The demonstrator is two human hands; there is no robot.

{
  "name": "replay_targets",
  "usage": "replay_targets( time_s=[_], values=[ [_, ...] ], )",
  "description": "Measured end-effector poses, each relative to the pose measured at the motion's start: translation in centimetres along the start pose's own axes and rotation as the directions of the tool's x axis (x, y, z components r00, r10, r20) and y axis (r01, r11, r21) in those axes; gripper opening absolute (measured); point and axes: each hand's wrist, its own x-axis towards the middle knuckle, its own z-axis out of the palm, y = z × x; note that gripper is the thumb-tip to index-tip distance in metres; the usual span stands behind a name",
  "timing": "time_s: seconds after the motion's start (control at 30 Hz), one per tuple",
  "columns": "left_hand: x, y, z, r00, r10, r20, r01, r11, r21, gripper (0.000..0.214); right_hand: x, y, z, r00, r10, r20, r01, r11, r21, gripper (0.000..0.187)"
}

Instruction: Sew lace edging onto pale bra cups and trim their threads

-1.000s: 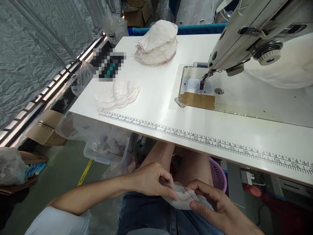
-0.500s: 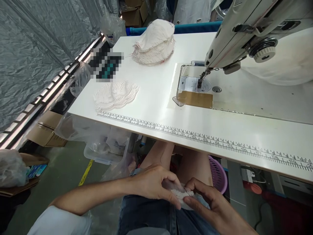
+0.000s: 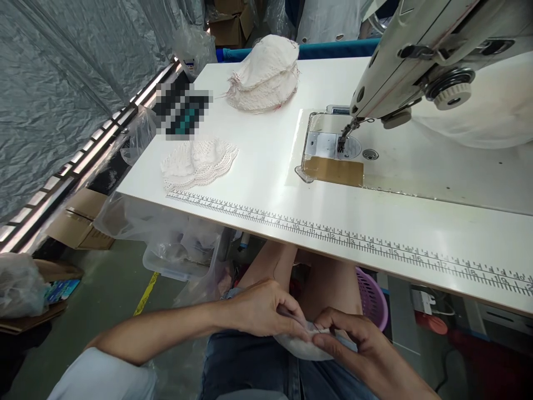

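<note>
Over my lap I hold a small piece of white fabric [image 3: 306, 349], its edge running between both hands. My left hand [image 3: 270, 311] pinches the fabric edge between thumb and fingers. Close beside it, my right hand [image 3: 353, 339] grips the same edge, fingertips and thumb pressed together. The fabric's lower part hangs rounded below my fingers. A thin dark line, perhaps a thread, shows at the edge by the right fingertips. On the table above lie a white lace-edged fabric piece [image 3: 200, 162] and a stack of cream fabric pieces [image 3: 266, 75] with frayed edges.
A sewing machine [image 3: 400, 72] stands on the right of the white table [image 3: 258, 166], which has a printed ruler [image 3: 312, 228] along its front edge. A purple basket [image 3: 372, 300] sits below, right of my legs. Left are a plastic bin [image 3: 179, 261] and a cardboard box [image 3: 83, 219].
My left fingers have closed onto the fabric edge near the right fingertips. More of the fabric now hangs below my hands. The things on the table stay put.
</note>
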Motion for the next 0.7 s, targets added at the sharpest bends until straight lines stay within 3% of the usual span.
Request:
replay_targets(
  time_s=[0.23, 0.43, 0.7],
  values=[
    [0.1, -0.3, 0.0, 0.999, -0.048, 0.023, 0.05, 0.996, -0.079, 0.033, 0.3, 0.1, 0.0, 1.0, 0.014, 0.017, -0.015, 0.999, 0.04, 0.026],
    [-0.1, -0.8, -0.9, 0.988, -0.128, 0.092, 0.144, 0.971, -0.193, 0.043, 0.3, 0.3, -0.8, 0.995, 0.066, 0.072, -0.079, 0.979, 0.189, 0.028],
    [-0.1, -0.8, -1.0, 0.986, -0.127, 0.112, 0.144, 0.977, -0.157, 0.046, 1.0, 0.0, -0.8, 0.983, 0.008, 0.185, -0.045, 0.979, 0.197, 0.03]
  ],
)
